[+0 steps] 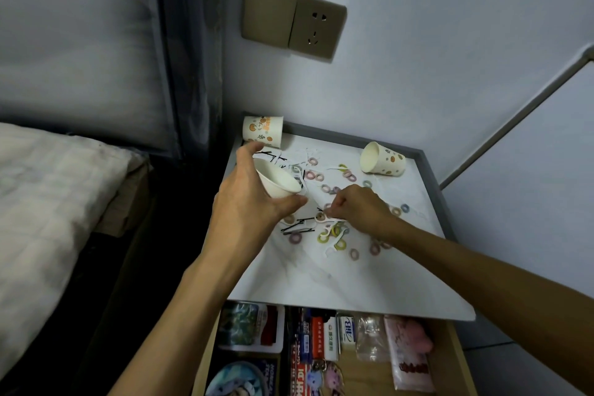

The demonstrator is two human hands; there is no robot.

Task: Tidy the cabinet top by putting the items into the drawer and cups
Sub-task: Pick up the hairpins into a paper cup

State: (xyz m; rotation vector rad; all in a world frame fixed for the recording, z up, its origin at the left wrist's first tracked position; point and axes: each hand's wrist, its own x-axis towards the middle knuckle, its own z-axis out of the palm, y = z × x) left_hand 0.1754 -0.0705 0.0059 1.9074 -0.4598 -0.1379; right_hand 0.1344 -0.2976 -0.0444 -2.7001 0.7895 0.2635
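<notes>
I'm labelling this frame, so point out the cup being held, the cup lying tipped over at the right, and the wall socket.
held cup point(279, 184), head view, on its white inner wall.
tipped cup point(387, 163), head view, on its printed outer side.
wall socket point(316, 29), head view, on the plate between its holes.

A: Room is reading dim, cool grey cast; the white cabinet top point(337, 273) is catching the most light.

B: Wide-angle bowing is bending straight edges toward 3 o'clock; bedding point(48, 202) at 9 o'clock is looking soft, smeared.
</notes>
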